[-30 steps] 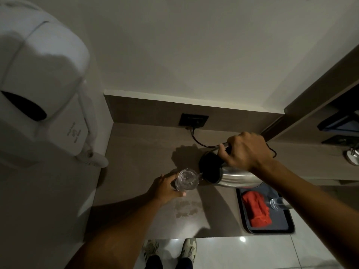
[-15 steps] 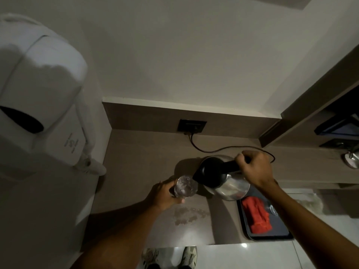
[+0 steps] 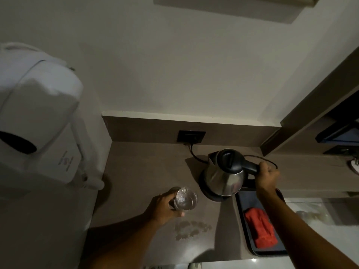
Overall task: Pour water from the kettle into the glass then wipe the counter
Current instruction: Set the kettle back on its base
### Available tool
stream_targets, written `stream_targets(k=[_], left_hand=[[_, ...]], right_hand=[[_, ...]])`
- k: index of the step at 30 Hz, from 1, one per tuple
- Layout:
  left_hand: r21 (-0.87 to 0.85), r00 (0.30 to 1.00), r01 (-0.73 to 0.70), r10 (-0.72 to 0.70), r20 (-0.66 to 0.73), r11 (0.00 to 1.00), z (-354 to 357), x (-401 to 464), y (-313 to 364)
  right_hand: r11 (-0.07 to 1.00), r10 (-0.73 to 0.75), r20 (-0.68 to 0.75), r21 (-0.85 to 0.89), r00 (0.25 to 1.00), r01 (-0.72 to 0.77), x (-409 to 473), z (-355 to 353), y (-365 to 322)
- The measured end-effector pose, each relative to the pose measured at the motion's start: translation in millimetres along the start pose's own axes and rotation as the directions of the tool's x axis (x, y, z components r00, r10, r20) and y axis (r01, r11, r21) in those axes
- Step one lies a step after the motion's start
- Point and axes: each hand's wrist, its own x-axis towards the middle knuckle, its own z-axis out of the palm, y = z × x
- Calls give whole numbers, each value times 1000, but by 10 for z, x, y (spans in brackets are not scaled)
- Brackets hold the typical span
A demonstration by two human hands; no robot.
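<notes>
A steel kettle [image 3: 223, 177] with a black lid and handle stands upright on its black base [image 3: 208, 193] at the back of the brown counter [image 3: 139, 171]. My right hand [image 3: 267, 177] grips the kettle's handle from the right. My left hand [image 3: 163, 206] holds a clear glass [image 3: 185, 199] with water in it, on or just above the counter left of the kettle. A patch of spilled droplets [image 3: 190, 229] lies on the counter in front of the glass. A folded red cloth [image 3: 260, 228] rests in a dark tray [image 3: 244, 230] at the right.
A black cord [image 3: 194, 154] runs from the wall socket [image 3: 191, 135] to the kettle base. A white wall-mounted hair dryer unit [image 3: 38, 117] hangs at the left. A dark shelf edge [image 3: 310, 113] juts out at the right. My shoe [image 3: 194, 265] shows below the counter's front edge.
My right hand tipped the kettle back upright and moved it right and back onto its base. My left hand kept hold of the glass, which now has water in it.
</notes>
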Motion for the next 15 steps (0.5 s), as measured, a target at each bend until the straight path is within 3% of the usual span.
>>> stream_targets(k=[6,15], left_hand=[[11,1000,10,-10,9,1000,8,20,-25],[-13,1000,22,-22,0,1000,43,5,-25]], right_hand=[[997,56,14,46,998,-56,43,33,169],[992,78,151,87,985,-92,129,-48,346]])
